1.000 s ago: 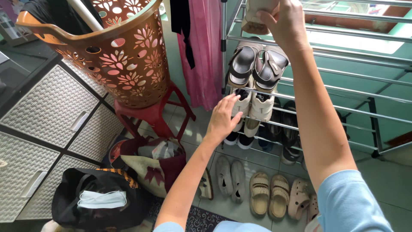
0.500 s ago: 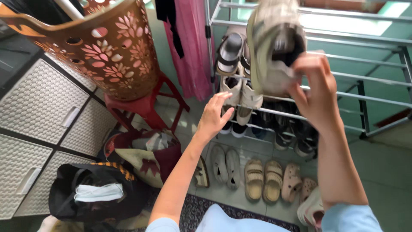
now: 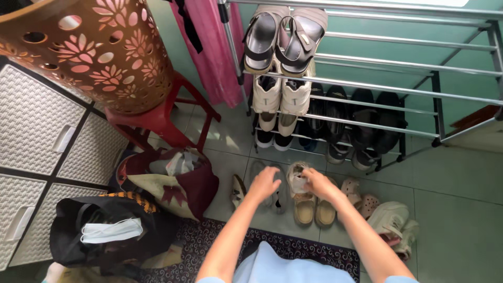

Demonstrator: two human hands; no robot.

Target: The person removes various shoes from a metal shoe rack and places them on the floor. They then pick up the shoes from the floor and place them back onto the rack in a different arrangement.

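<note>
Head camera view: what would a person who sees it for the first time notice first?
First come the two bare hands low in the middle: the left hand rests on a pale pair of shoes on the floor, and the right hand holds a beige sandal in its grip. Behind them stands a metal shoe rack against the green wall. At top left a brown flower-pattern laundry basket sits on a red stool.

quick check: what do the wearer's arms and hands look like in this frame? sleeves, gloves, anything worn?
Both arms are bare from the short sleeves down. The left hand and right hand wear no gloves; no rings, watch or bands can be made out. Light blue short sleeves show at the bottom edge, matching the light blue shirt front between the arms.
</note>
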